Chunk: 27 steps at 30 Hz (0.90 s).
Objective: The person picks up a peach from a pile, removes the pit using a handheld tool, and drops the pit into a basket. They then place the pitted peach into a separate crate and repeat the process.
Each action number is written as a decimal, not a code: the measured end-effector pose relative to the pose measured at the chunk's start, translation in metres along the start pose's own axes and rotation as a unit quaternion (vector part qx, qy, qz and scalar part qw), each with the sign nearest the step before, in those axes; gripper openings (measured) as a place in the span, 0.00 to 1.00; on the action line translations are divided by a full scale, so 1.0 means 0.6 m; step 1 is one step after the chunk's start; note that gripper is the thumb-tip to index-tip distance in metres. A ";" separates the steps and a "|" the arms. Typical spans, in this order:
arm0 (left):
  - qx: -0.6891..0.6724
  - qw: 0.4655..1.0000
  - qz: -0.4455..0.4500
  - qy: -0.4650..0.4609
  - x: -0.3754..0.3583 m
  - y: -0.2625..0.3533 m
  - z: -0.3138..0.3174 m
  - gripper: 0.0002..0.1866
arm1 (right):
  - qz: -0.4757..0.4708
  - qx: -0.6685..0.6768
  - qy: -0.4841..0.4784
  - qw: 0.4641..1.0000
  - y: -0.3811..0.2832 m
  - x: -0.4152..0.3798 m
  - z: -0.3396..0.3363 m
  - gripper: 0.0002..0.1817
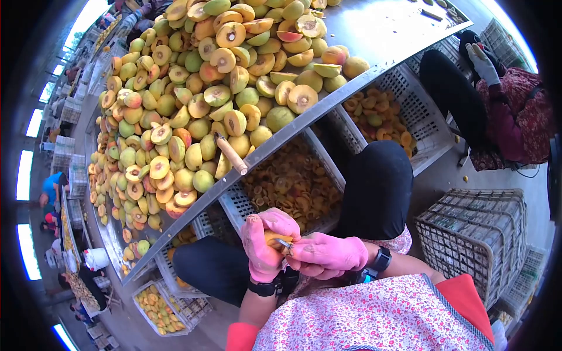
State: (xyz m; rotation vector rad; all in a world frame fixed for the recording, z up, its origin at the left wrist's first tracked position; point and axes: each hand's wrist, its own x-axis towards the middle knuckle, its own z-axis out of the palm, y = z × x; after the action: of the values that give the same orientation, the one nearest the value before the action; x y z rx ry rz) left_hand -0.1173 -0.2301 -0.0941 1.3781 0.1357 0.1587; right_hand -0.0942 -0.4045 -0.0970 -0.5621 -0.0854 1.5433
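My left hand [263, 243], in a pink glove, is closed around a yellow peach half [273, 237]. My right hand [331, 255], gloved in pink too, grips a small knife-like tool [285, 244] whose metal blade touches the fruit; its handle is mostly hidden by the fingers. Both hands meet above a crate [234, 205] of peach trimmings [293, 181] between my knees. Beyond them, a heap of halved peaches [193, 117] covers much of a metal table [386, 29]. A wooden-handled tool [232, 154] leans on the heap at the table's raised edge.
Right of my knee stands a white crate [430, 131] with peach pieces [377, 117]. Another person [515, 117] sits farther right, wearing gloves. Stacked crates [474, 234] stand at my right side. A crate of fruit [158, 310] rests on the floor at lower left.
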 end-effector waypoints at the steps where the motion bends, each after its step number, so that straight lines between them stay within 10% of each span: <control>1: -0.009 1.000 -0.009 -0.006 0.002 -0.002 0.001 0.30 | 0.005 0.002 0.001 1.000 0.005 0.004 -0.010 0.20; 9: -0.026 0.994 0.027 0.100 0.010 0.001 0.018 0.30 | -0.245 -0.363 0.110 0.892 0.041 0.043 -0.023 0.19; 11: -0.248 0.945 -0.140 0.162 0.021 0.011 -0.002 0.32 | -0.268 -0.393 0.113 0.872 0.027 0.030 -0.013 0.18; 16: -0.308 0.923 -0.133 0.187 0.029 0.046 -0.037 0.34 | -0.313 -0.471 0.253 0.785 0.005 0.012 -0.006 0.18; 20: -0.105 0.961 0.065 0.247 -0.009 0.102 -0.122 0.28 | 0.007 -0.674 0.386 0.630 0.080 0.087 -0.117 0.34; 24: 0.121 0.886 0.130 0.429 -0.086 0.169 -0.294 0.23 | -0.211 -0.664 0.391 0.601 0.059 0.087 -0.084 0.36; 26: 0.563 0.700 0.103 0.427 -0.110 0.170 -0.392 0.19 | -0.166 -0.667 0.387 0.615 0.060 0.090 -0.093 0.33; 27: 0.559 0.698 0.116 0.432 -0.106 0.175 -0.399 0.19 | -0.098 -0.674 0.371 0.631 0.058 0.091 -0.092 0.27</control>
State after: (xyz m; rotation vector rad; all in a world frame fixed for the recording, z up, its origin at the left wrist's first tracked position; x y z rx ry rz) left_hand -0.2285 0.0077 -0.0356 2.4405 0.9851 1.0925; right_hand -0.1014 -0.3707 -0.1746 -2.2589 -0.6750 0.6463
